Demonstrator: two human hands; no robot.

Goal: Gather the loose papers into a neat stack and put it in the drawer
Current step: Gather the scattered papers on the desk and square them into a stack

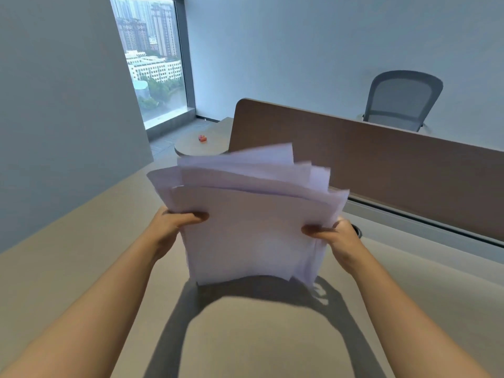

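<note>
A bundle of white papers [253, 222] stands upright on its lower edge on the beige desk [81, 268]. The sheets are uneven, with several top corners fanned out at different heights. My left hand [174, 226] grips the bundle's left side, thumb on the front sheet. My right hand [334, 236] grips the right side the same way. No drawer is in view.
A brown divider panel [381, 165] runs along the desk's far edge, with a dark cable hole [357, 231] just behind my right hand. A grey mesh chair [401, 100] stands beyond it. A small orange object [202, 138] lies on a round table end by the window.
</note>
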